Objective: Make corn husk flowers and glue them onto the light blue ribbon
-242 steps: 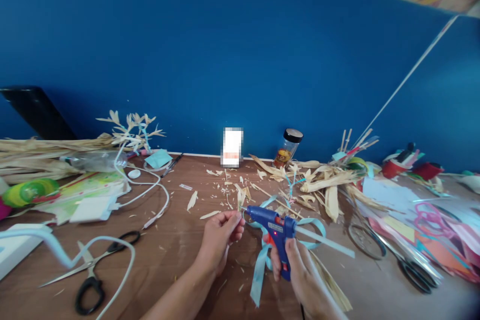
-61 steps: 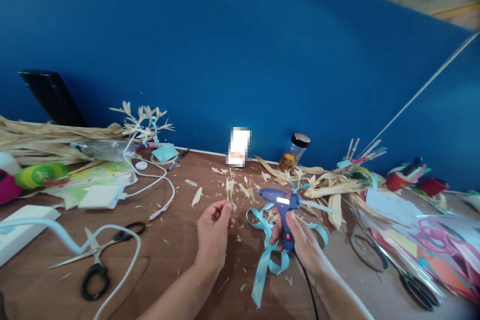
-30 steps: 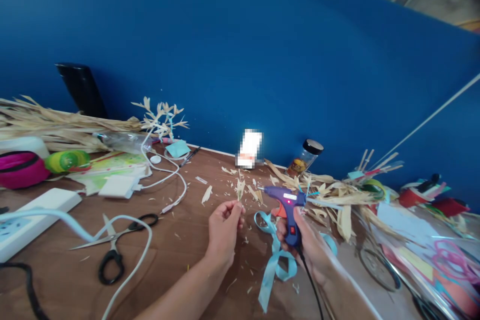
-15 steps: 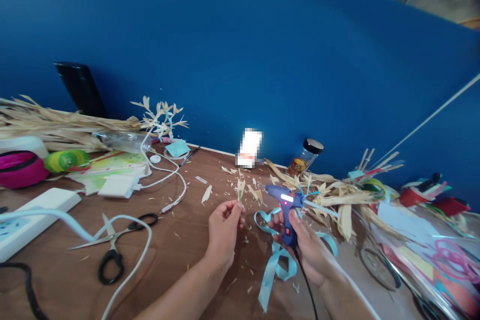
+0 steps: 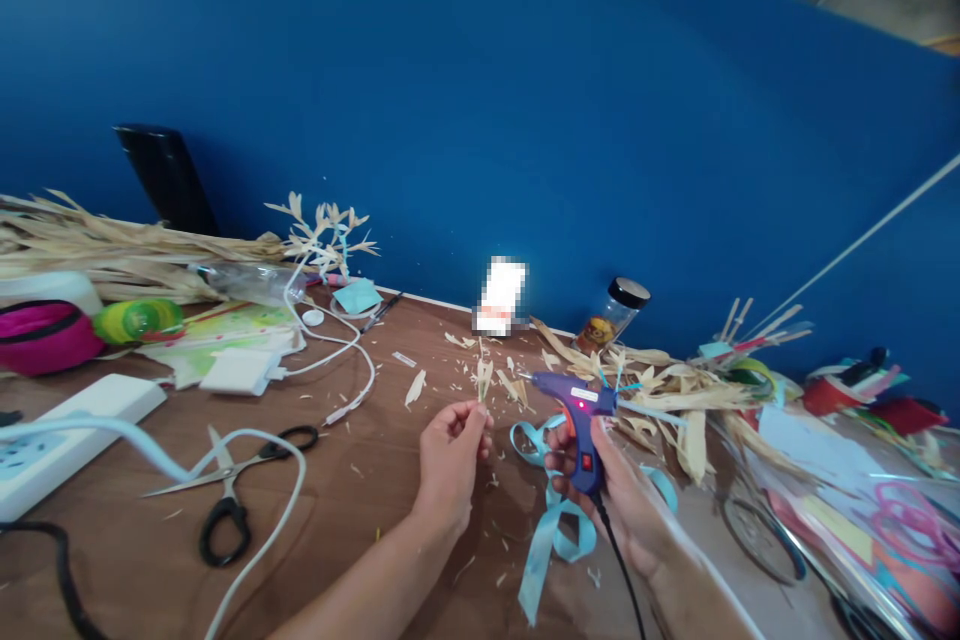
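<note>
Between thumb and fingertips, my left hand (image 5: 452, 455) pinches a small dried husk piece (image 5: 484, 380) that points upward. My right hand (image 5: 611, 480) is wrapped round the handle of a blue glue gun (image 5: 577, 405), its nozzle aimed left towards the husk piece but apart from it. A red light glows on the gun's body, and a clear glue stick (image 5: 651, 412) juts from its back. Under and beside my right hand curls a light blue ribbon (image 5: 551, 540). Husk scraps (image 5: 415, 388) lie scattered around both hands.
Black-handled scissors (image 5: 225, 490) lie open at left, near a white power strip (image 5: 82, 440) and cables. A lidded jar (image 5: 611, 315) leans by the blue wall. Husks (image 5: 694, 390) are heaped at right; a husk flower spray (image 5: 330, 230) stands at back left.
The glue gun has tilted slightly in my right hand, and its red light now shows clearly. My left hand still pinches the husk piece, almost unmoved.
</note>
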`<state>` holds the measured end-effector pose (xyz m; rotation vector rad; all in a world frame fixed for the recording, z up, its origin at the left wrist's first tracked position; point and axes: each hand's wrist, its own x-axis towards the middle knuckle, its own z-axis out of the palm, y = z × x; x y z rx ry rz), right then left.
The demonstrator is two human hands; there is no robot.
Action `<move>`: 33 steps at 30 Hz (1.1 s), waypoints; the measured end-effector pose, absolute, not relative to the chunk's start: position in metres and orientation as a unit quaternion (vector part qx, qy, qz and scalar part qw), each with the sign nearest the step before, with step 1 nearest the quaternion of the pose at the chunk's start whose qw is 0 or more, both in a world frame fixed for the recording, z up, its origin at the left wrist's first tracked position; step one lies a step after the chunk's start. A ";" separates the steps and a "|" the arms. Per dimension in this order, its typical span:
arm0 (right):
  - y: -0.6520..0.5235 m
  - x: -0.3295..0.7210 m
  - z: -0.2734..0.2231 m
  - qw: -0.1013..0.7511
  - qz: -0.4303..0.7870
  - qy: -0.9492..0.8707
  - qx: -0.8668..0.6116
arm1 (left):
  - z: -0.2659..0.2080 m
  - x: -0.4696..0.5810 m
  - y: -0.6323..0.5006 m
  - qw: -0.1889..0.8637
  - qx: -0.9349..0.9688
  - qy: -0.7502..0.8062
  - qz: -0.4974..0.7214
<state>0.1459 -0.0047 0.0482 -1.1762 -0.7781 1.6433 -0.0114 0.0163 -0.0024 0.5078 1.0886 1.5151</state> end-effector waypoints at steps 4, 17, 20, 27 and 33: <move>-0.002 0.147 0.047 0.451 0.675 -0.335 -0.479 | -0.002 -0.011 0.016 0.565 0.217 0.465 0.646; 0.001 0.148 0.043 0.478 0.645 -0.332 -0.494 | -0.001 -0.011 0.015 0.571 0.215 0.470 0.638; 0.002 0.147 0.042 0.492 0.647 -0.334 -0.477 | -0.002 -0.011 0.016 0.572 0.214 0.466 0.640; 0.002 0.146 0.046 0.471 0.634 -0.351 -0.504 | -0.001 -0.011 0.016 0.568 0.215 0.468 0.642; 0.000 0.144 0.049 0.476 0.647 -0.342 -0.487 | 0.000 -0.012 0.015 0.570 0.213 0.465 0.643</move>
